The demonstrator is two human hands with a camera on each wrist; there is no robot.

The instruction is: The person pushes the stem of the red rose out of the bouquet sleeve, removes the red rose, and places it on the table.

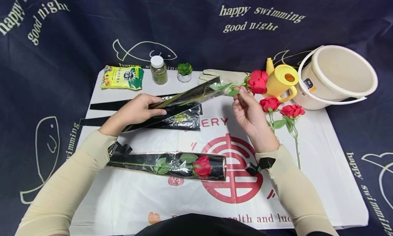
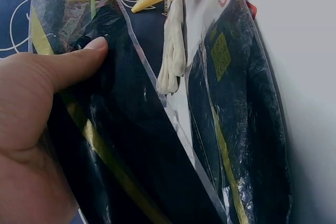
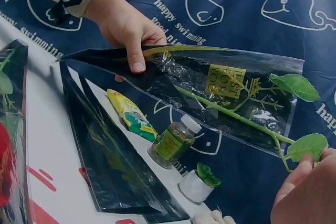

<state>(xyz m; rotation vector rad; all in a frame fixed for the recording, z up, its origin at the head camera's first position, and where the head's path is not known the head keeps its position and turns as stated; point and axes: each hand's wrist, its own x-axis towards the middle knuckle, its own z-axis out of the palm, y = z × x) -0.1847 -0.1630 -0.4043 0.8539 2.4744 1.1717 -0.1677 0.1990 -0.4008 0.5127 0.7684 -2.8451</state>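
My left hand (image 1: pixel 135 109) grips a black and clear flower sleeve (image 1: pixel 187 98) with gold trim, thumb lying over its front in the left wrist view. The sleeve is raised and slants up toward the right. With fingertips near a leaf, my right hand (image 1: pixel 251 118) pinches the stem of a red artificial rose (image 1: pixel 258 82). Seen from the right wrist, the rose's green stem (image 3: pixel 231 113) runs inside the sleeve, while the bloom stays outside its wide end. Beneath my left hand lie more black sleeves (image 1: pixel 191 121). A wrapped rose (image 1: pixel 202 166) lies nearer me.
Two loose red roses (image 1: pixel 292 111) lie right of my right hand. Along the back stand a yellow packet (image 1: pixel 121 77), a white-capped jar (image 1: pixel 159 72), a small potted succulent (image 1: pixel 184 71), pale gloves (image 1: pixel 225 75), a yellow watering can (image 1: pixel 284 79) and a cream bucket (image 1: pixel 334 77).
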